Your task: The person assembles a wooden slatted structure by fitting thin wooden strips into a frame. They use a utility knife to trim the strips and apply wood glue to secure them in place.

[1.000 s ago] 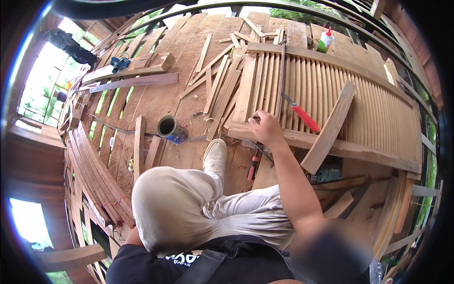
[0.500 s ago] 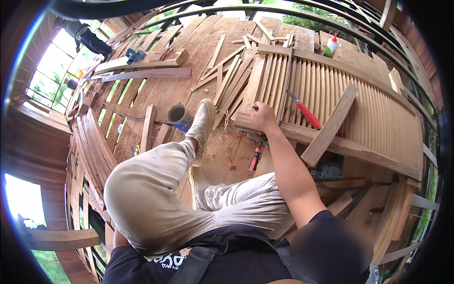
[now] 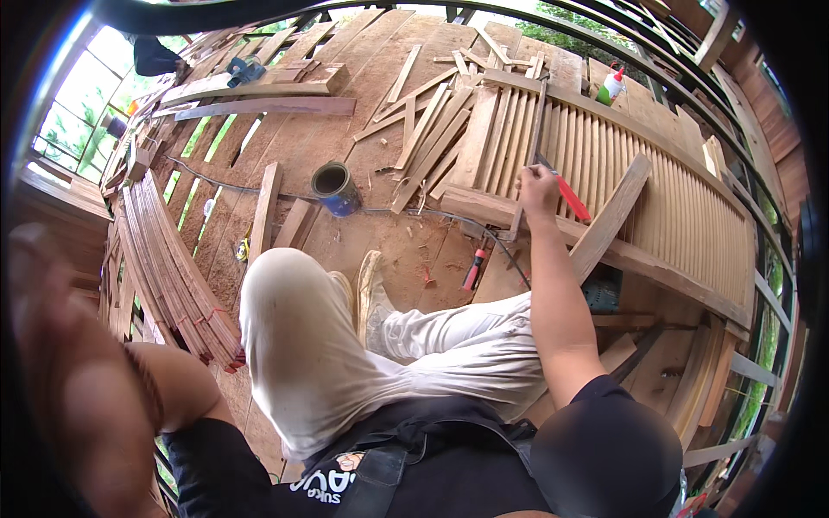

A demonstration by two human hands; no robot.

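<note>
The louvered panel lies at the right of the work area, low above the plank floor, its slats set side by side inside a wooden frame. A long dark bar crosses the panel near its left end and overhangs the near rail.

The right hand is positioned above the panel at this bar, fingers curled inward. Whether the fingers pinch the bar or a small part cannot be told. A red-handled tool rests on the slats just beside the right hand. A loose board lies slantwise across the panel, right of the tool.

The left hand is raised at the far left edge, well apart from the panel. It is blurred; its finger position and any contents cannot be told.

Left of the panel, wood strips lie in a loose pile. An open can stands on the floor. A red-and-black screwdriver lies in front of the panel, near a dark cable.
</note>
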